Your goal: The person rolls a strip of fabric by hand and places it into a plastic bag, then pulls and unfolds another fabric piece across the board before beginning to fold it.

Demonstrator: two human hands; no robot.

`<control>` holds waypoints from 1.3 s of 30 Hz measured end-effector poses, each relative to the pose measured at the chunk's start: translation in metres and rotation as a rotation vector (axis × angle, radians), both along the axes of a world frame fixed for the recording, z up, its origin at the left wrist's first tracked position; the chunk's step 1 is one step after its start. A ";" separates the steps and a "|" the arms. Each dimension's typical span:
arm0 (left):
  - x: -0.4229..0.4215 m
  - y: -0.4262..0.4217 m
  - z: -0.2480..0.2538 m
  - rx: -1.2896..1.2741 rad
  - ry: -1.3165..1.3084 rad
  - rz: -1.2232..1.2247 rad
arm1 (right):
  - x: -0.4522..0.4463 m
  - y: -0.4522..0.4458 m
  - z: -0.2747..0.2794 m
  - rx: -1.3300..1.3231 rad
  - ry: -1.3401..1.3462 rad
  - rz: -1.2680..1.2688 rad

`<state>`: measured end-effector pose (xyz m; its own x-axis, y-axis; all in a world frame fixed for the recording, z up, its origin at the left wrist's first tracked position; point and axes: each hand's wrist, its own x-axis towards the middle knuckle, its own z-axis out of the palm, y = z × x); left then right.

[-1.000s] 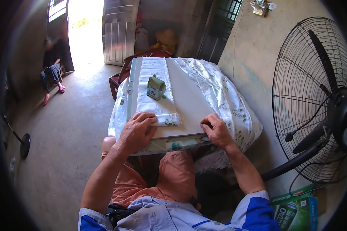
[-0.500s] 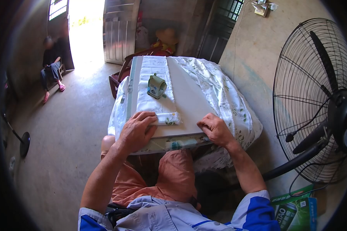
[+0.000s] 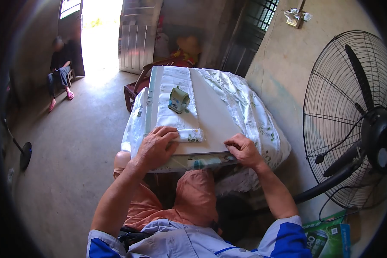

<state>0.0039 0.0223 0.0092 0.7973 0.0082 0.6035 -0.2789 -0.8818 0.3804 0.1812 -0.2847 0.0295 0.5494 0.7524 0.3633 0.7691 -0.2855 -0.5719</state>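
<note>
While left hand (image 3: 158, 146) rests loosely bent on folded cloth (image 3: 191, 135), right hand (image 3: 244, 150) pinches closed by white board (image 3: 214, 124), any held item unclear.

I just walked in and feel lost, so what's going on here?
A seated person is handling cloth. The left grip rests on the folded near end of a white strip. The right grip is by the near-right part of the white board, fingertips together; I can't tell whether it holds anything. A small green object sits on the strip.
</note>
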 end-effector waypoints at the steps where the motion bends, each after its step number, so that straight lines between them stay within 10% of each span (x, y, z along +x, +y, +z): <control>1: -0.001 0.000 0.000 -0.002 0.001 -0.003 | 0.002 -0.001 -0.003 0.000 0.049 -0.023; 28: 0.001 0.001 -0.005 0.000 -0.002 0.009 | -0.009 0.016 0.012 -0.207 -0.366 0.034; 39: 0.001 -0.002 -0.003 -0.007 0.001 0.011 | 0.011 -0.014 0.006 0.180 0.433 -0.155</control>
